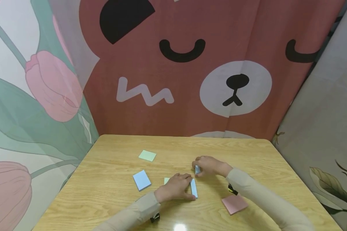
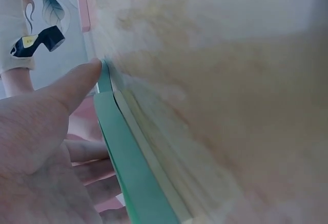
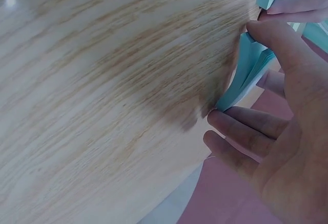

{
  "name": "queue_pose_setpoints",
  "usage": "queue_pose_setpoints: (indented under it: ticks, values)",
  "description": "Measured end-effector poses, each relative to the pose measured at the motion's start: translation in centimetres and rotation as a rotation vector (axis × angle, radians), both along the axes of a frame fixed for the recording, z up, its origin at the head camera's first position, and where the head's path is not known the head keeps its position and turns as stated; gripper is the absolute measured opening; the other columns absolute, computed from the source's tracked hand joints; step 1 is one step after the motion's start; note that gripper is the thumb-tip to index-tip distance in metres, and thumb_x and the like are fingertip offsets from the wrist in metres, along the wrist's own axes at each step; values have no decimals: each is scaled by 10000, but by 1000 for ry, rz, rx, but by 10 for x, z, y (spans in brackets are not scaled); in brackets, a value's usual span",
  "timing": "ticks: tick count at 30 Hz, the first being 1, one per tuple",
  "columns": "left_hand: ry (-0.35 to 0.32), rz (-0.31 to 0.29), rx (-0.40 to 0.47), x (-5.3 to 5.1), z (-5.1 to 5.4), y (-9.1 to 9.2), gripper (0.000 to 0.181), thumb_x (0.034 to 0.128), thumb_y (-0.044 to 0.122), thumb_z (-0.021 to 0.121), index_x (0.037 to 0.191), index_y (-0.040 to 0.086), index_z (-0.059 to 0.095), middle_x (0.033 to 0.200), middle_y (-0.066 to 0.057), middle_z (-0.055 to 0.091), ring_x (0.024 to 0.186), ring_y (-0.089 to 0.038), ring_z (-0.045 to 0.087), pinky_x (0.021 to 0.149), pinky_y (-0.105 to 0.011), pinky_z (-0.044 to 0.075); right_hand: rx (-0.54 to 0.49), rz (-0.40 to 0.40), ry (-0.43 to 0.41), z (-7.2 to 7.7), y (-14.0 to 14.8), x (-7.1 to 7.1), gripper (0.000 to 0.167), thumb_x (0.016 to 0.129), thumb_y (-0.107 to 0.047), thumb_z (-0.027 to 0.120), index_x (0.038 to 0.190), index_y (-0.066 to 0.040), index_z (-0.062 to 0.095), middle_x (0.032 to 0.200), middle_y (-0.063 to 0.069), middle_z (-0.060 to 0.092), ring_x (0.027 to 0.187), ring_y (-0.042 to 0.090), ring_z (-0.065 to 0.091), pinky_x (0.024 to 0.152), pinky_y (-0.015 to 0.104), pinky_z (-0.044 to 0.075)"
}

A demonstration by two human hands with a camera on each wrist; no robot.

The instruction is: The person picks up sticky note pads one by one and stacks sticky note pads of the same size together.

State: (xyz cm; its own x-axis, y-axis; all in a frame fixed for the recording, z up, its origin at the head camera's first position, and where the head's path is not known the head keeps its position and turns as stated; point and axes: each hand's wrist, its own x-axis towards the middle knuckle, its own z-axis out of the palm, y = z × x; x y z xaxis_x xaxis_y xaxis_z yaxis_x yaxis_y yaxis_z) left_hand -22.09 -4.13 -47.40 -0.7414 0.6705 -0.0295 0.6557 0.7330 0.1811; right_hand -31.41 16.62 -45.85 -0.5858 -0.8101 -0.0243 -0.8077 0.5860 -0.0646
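My left hand [image 1: 176, 187] grips a narrow light-blue sticky note pad [image 1: 193, 188] standing on the table, thumb at its near end and fingers at its far end. Just beyond it, my right hand [image 1: 210, 166] pinches another light-blue sticky note pad [image 1: 197, 169]; the right wrist view shows this pad [image 3: 246, 70] bowed between thumb and fingers, its sheets fanning apart. A pale green pad [image 1: 166, 180] is mostly hidden behind my left hand. In the left wrist view, a green pad [image 2: 128, 157] lies beside the left fingers, in front of the thumb.
On the wooden table [image 1: 104, 192], a blue square pad [image 1: 142, 180] lies to the left and a light green pad [image 1: 147, 155] farther back. A pink pad [image 1: 234, 204] sits under the right forearm's side. Printed curtains [image 1: 173, 122] hang behind and beside the table.
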Motion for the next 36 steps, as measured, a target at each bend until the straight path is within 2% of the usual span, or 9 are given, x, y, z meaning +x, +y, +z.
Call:
queue_pose_setpoints:
  ticks: [9,19,28,36]
  values:
    - [-22,-4,-1,0,0,-1,809,864,607,660,1432,54,498,1465,-89,482,1342,-202,449,1104,-480,342,-2,7,20,5,5,11,296,845,-308,778,1057,-124,685,1038,44,657,886,171,632,779,340,545]
    - [-53,16,4,3,2,-3,847,870,618,647,1470,55,446,1496,-71,450,1371,-185,409,1093,-533,335,31,59,87,5,8,22,295,830,-333,788,1036,-151,682,981,-1,644,831,113,604,725,294,536]
    - [-63,-22,79,0,-2,-7,837,870,585,672,1450,26,445,1465,-70,480,1334,-185,452,1069,-527,370,40,75,87,12,7,37,317,828,-333,805,1051,-142,684,1009,6,643,851,108,604,713,283,534]
    - [-81,-4,60,-2,-5,-8,878,872,616,646,1472,16,422,1512,-104,421,1366,-214,419,1081,-525,355,26,77,81,19,9,44,315,824,-321,814,1040,-130,686,1014,13,645,861,120,614,727,315,547]
